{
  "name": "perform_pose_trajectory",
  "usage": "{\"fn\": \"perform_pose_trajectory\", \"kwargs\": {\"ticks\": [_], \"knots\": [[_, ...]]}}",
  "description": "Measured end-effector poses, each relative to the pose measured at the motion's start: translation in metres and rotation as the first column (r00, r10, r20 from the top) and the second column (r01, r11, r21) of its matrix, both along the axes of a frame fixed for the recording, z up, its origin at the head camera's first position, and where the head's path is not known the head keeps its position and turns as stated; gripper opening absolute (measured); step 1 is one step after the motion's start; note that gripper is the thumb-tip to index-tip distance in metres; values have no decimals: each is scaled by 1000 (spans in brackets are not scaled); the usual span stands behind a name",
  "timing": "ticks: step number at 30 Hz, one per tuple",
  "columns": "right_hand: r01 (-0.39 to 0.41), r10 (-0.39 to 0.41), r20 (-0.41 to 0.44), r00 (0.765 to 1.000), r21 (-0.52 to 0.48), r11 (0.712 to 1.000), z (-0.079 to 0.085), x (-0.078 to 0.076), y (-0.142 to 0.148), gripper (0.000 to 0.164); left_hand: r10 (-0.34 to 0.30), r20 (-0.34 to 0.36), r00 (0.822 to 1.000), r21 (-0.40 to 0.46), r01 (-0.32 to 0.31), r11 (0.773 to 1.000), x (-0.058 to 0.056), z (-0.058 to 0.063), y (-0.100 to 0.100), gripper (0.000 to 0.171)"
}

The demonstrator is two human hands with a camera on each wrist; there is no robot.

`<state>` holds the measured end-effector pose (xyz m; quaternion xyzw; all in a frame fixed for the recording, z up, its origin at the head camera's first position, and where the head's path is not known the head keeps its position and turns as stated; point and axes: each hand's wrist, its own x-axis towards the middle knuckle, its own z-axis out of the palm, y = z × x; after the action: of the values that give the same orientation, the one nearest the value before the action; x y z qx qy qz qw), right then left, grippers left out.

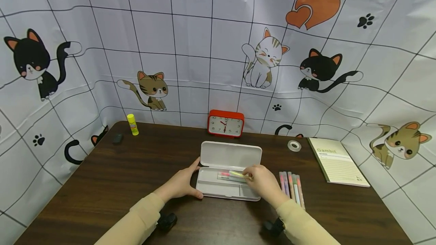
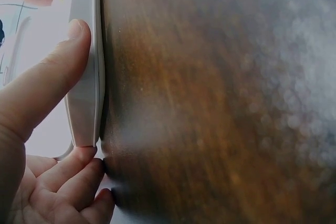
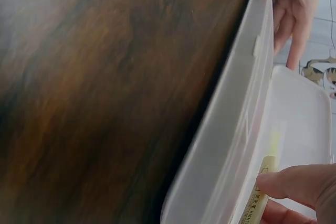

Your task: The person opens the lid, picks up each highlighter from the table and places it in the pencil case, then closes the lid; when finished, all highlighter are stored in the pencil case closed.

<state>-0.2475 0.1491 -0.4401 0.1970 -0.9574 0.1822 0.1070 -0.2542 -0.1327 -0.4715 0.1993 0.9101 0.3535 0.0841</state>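
Note:
A white pencil case (image 1: 216,189) lies with its lid (image 1: 231,154) raised toward the back. My left hand (image 1: 180,182) holds the case's left end; in the left wrist view the thumb (image 2: 58,69) lies along the front wall and the fingers touch the end. Over the right part of the case, my right hand (image 1: 263,182) pinches a yellow highlighter (image 3: 257,200) between thumb and fingers. Its tip points left, inside the back compartment. A pen with a pink end (image 1: 223,175) lies in that compartment, partly overlapped by the highlighter.
Several coloured pens (image 1: 292,187) lie right of the right hand. Behind them are a tape roll (image 1: 294,141) and a notepad (image 1: 337,162). A red clock (image 1: 226,112) stands behind the case. A glue stick (image 1: 133,124) and small dark block (image 1: 117,138) are at the back left.

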Motion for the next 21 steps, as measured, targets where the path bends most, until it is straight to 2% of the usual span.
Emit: {"fn": "perform_pose_trajectory", "kwargs": {"ticks": [8,21], "knots": [[-43,44,-18,999,50,998,-7,-2,-12,11,4,2,1000,-8,-4,1000,-2,-1,0,125],[-99,101,-38,994,49,994,-8,-2,-24,10,-3,-2,1000,1,3,1000,-1,-2,0,124]]}}
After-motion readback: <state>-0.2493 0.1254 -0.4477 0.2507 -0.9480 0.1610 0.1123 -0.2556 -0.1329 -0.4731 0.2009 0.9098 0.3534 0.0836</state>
